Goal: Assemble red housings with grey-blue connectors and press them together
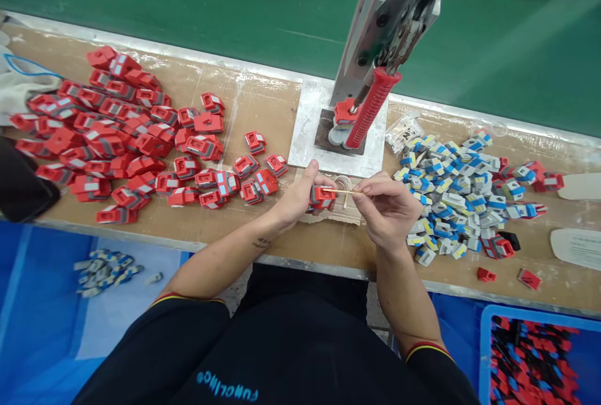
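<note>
Green factory flooring is stretching behind a long brown workbench [263, 111], and the person is working at its near edge. The left hand [300, 195] is closed around a small red-and-grey plastic block [322, 197], thumb on top and fingers wrapped underneath, holding it just above the bench. The right hand [387, 208] is pinching a thin pale wooden stick [345, 191] between thumb and forefinger, its tip touching the block's upper face; whether it has entered a slot is too small to tell.

To do this well, I judge the left hand should be keeping the block steady and level while the right feeds the stick straight along its own line, gently, since so thin a stick would likely snap or slip if pushed sideways.

Beyond the hands a metal lever press with a red ribbed handle [373, 107] is standing on a silver plate, with another red block seated under it. Left of the left hand a large heap of finished-looking red blocks [117, 136] is lying spread out; right of the right hand a pile of small blue, grey and white plastic pieces [460, 198] is lying close by.
</note>
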`<action>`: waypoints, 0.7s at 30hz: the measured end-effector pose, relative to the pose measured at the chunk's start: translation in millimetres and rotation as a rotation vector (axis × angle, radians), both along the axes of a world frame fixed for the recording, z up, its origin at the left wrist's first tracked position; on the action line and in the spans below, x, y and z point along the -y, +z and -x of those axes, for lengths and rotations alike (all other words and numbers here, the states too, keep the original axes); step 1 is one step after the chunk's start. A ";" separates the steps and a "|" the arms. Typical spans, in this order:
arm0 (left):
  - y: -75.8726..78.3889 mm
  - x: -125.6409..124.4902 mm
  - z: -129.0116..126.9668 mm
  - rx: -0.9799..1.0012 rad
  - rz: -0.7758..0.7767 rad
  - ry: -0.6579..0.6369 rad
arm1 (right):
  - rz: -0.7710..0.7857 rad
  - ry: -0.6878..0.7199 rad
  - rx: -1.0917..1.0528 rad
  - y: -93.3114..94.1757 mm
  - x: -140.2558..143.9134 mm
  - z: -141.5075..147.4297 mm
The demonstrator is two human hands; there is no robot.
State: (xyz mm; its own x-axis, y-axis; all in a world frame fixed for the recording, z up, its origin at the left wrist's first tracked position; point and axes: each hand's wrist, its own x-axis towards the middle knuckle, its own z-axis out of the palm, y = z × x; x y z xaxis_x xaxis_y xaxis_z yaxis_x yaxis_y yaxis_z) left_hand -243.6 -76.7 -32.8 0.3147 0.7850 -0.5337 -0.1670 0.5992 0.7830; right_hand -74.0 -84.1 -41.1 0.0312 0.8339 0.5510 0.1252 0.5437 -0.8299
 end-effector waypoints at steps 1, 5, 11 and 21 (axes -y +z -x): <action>0.2 0.0 0.1 -0.012 -0.010 0.006 | -0.009 0.001 0.000 0.3 -0.1 -0.2; 1.6 -0.1 0.5 -0.039 -0.051 0.008 | -0.047 0.003 0.006 1.3 -0.6 -1.7; 3.2 0.7 2.5 -0.120 -0.171 0.003 | -0.088 0.028 0.017 0.3 -1.6 -6.9; -1.5 2.0 6.2 -0.104 -0.246 -0.015 | -0.102 0.004 -0.045 4.2 -5.4 -21.7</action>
State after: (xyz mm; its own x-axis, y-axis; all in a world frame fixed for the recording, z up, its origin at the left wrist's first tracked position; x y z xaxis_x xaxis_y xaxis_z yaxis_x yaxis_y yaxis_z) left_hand -249.8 -78.7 -34.3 0.2810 0.8905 -0.3580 -0.0702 0.3911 0.9177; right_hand -52.4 -78.6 -36.9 0.0544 0.7736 0.6314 0.0867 0.6263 -0.7748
